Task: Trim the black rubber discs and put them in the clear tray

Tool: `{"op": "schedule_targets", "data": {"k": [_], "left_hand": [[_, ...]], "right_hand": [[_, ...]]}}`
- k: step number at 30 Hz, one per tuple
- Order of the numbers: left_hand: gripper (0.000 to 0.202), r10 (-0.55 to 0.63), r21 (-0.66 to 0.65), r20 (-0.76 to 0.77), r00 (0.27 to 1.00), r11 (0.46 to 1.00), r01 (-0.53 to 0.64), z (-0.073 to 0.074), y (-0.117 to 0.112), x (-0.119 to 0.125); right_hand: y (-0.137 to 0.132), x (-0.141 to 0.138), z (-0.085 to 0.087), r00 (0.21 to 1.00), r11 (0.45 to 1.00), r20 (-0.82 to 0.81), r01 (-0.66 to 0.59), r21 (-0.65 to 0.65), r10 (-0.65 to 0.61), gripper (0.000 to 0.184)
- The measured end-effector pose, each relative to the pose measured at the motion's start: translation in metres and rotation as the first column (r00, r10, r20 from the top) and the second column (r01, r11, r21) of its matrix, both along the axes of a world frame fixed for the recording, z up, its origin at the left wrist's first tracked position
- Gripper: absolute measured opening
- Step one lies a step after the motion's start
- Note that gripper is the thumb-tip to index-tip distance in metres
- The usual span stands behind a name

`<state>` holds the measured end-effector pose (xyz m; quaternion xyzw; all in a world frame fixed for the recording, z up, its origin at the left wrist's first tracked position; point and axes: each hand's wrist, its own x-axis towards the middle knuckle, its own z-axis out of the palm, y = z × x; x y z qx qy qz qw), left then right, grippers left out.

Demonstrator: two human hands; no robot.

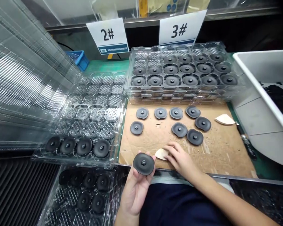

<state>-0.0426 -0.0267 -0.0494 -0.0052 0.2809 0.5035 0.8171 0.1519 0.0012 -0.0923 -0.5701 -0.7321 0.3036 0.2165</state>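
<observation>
Head view: both hands at a cardboard-covered bench.

The left hand point(134, 191) lies palm up, fingers part-curled, cradling a black rubber disc point(143, 164). The right fingers point(175, 153), slightly spread, rest on a cream pad point(161, 154). Eight more discs point(179, 129) lie on the cardboard sheet point(217, 153) beyond the fingertips, clear plastic trays point(176, 91) further on, and a white bin point(257, 116) far right.

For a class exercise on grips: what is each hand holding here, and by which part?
The left hand cradles a dark disc from beneath, by its rim. The right hand touches a cream pad; a grip cannot be told.
</observation>
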Motion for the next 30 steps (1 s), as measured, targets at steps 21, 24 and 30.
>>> {"op": "schedule_targets", "data": {"k": [21, 24, 30], "left_hand": [[0.056, -0.086, 0.042, -0.375, 0.923, 0.993, 0.11, 0.033, 0.005, 0.051], [0.064, -0.126, 0.049, -0.396, 0.91, 0.986, 0.157, 0.038, 0.006, 0.053], [0.061, -0.2, 0.006, -0.328, 0.923, 0.977, 0.214, 0.043, 0.004, 0.068]], "right_hand": [[0.006, -0.02, 0.122, 0.948, 0.948, -0.271, -0.076, 0.308, 0.164, 0.023], [-0.006, -0.003, 0.123, 0.911, 0.934, -0.341, -0.113, 0.339, 0.234, 0.022], [-0.022, 0.035, 0.13, 0.991, 0.97, -0.127, 0.001, 0.242, 0.031, 0.021]]}}
